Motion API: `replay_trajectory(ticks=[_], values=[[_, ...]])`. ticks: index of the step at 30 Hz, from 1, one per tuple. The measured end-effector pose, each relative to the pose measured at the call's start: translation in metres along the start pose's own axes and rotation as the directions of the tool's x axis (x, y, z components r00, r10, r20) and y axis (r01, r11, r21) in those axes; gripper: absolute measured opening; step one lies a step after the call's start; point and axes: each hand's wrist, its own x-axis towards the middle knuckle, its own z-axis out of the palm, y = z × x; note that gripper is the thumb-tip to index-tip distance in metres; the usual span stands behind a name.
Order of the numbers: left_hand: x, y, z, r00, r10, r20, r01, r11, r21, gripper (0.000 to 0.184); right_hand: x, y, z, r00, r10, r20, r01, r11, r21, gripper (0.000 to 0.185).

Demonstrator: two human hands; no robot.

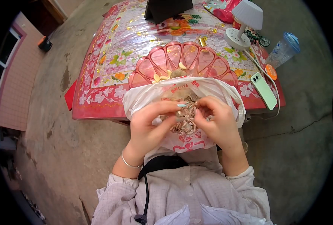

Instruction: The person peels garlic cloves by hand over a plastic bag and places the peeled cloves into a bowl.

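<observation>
White plastic bag [136,99] gapes mid-frame; there your left hand [149,118] seems to pinch a small pale piece [180,113]; your right hand [219,117] hides its grip. Slack pinching could drop it among husks [187,128].

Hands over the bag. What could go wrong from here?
Small bits slipping from the left hand or right hand could get lost among the dry, brownish papery husks in the white plastic bag.
A tug on the bag might disturb the pale cloves on the pink translucent scalloped tray just beyond it.
The pale green rectangular phone near the edge of the red table could get knocked off.
</observation>
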Motion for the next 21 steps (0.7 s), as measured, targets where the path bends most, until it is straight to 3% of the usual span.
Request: replay_trajectory(ticks=[1, 4, 6, 8, 9, 11, 14, 21], values=[[-0.001, -0.002, -0.001, 0.997, -0.078, -0.021, 0.074, 0.986, -0.147, 0.024, 0.001, 0.001, -0.001, 0.999, 0.016, 0.038, -0.015, 0.999, -0.031, 0.014], [0.005, -0.001, -0.004, 0.998, -0.067, -0.006, 0.063, 0.969, -0.239, 0.023, 0.002, 0.000, 0.000, 0.995, 0.006, 0.095, -0.003, 1.000, -0.031, 0.015], [0.007, -0.003, -0.005, 0.999, -0.040, 0.001, 0.039, 0.981, -0.188, 0.022, 0.003, 0.003, 0.000, 0.993, -0.021, 0.115, 0.021, 1.000, 0.000, 0.016], [0.007, -0.001, -0.005, 1.000, -0.015, 0.010, 0.017, 0.990, -0.137, 0.022, 0.004, 0.013, -0.001, 0.973, -0.064, 0.221, 0.005, 0.966, 0.257, 0.020], [0.008, 0.003, -0.004, 0.999, -0.038, 0.036, 0.041, 0.997, -0.070, 0.021, 0.006, 0.011, -0.003, 0.973, -0.062, 0.220, 0.004, 0.966, 0.258, 0.020], [0.008, 0.008, -0.003, 0.996, -0.064, 0.062, 0.064, 0.998, -0.002, 0.021, 0.009, 0.004, -0.007, 0.869, 0.143, 0.474, -0.327, 0.885, 0.331, 0.023], [0.009, 0.010, 0.000, 0.995, 0.008, 0.098, -0.019, 0.994, 0.107, 0.021, 0.011, 0.009, -0.006, 0.829, 0.162, 0.535, -0.386, 0.858, 0.340, 0.026], [0.010, 0.014, 0.004, 0.983, 0.079, 0.166, -0.120, 0.959, 0.258, 0.024, 0.008, 0.002, -0.005, 0.909, 0.112, 0.401, -0.260, 0.905, 0.337, 0.026]])
